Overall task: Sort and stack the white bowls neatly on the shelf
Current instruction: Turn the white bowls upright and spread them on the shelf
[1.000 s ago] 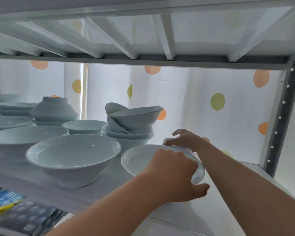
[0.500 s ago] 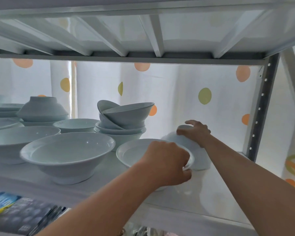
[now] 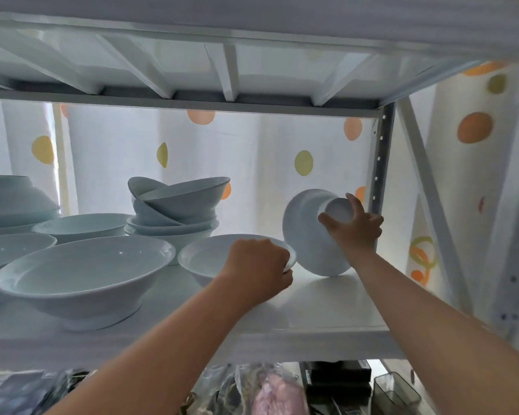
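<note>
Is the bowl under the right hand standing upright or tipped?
Tipped sideways: the bowl turns its foot toward the camera, where the right hand grips it.

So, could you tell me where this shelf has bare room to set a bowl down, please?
Bare room: the shelf, right front corner, between the shallow bowl gripped by the left hand, the tilted bowl held by the right hand, and the upright post. The left is crowded: a large bowl in front, a leaning stack behind.
</note>
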Motion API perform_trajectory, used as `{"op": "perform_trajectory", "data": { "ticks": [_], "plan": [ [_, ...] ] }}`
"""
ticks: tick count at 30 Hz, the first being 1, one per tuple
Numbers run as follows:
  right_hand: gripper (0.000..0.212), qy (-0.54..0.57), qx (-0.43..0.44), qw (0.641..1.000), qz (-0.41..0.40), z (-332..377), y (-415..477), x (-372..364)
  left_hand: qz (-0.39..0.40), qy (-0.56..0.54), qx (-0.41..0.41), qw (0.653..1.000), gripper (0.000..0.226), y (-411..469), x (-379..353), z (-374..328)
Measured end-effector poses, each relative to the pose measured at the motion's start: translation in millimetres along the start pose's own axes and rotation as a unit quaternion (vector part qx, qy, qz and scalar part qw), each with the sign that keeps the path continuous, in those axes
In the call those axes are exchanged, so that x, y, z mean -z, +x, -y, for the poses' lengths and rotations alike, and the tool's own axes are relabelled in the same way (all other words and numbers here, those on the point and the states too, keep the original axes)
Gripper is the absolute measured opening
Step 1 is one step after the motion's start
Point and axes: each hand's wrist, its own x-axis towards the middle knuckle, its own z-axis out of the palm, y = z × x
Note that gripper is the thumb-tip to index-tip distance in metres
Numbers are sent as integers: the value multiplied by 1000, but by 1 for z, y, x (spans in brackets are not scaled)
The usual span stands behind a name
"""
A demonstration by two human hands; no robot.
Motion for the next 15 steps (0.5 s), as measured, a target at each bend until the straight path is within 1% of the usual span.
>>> {"op": "perform_trajectory", "data": {
  "ticks": [3,5,7,10,12,15],
  "plan": [
    [84,13,1,999,-38,-1,-16,16,-9,11,-1,1000,27,-2,1,-1],
    [80,25,5,998,-50,-2,-28,23,-11,-6,5,1000,27,-3,0,-2],
    [79,35,12,997,-62,-4,-39,29,-26,-32,13,999,32,-3,-2,-4],
    [79,9,40,995,-86,-11,-52,34,-85,-41,10,996,46,-1,-4,-12],
    [78,-5,62,994,-93,-17,-60,38,-108,-77,19,991,52,3,-3,-20],
    [75,25,60,995,-70,-25,-75,51,-90,-181,62,977,60,13,4,-35]
  ]
}}
